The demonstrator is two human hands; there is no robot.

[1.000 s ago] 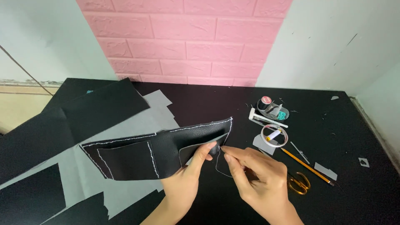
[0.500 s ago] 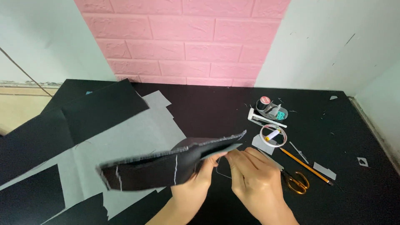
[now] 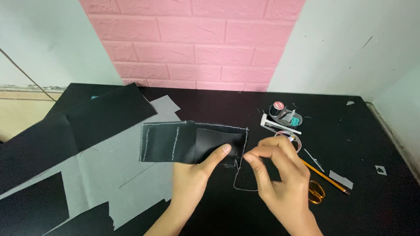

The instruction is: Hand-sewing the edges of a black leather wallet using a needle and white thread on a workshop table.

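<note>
the right hand's (image 3: 282, 181) fingers (image 3: 253, 162) pinch together on a thin pale thread (image 3: 238, 177) looping from the folded black stitched fabric piece (image 3: 183, 142), drawing it taut, while the left hand (image 3: 192, 185) clamps that piece by thumb, steadying it above the black table (image 3: 367, 144); yellow-handled scissors (image 3: 316, 192) and a pencil (image 3: 326, 177) lie just right.

Black fabric piece (image 3: 183, 142): rectangular, white stitch lines along edges, held roughly flat and level, right part under the left thumb. White thread (image 3: 238, 177): loops from the fabric's right edge to the right fingertips.
</note>
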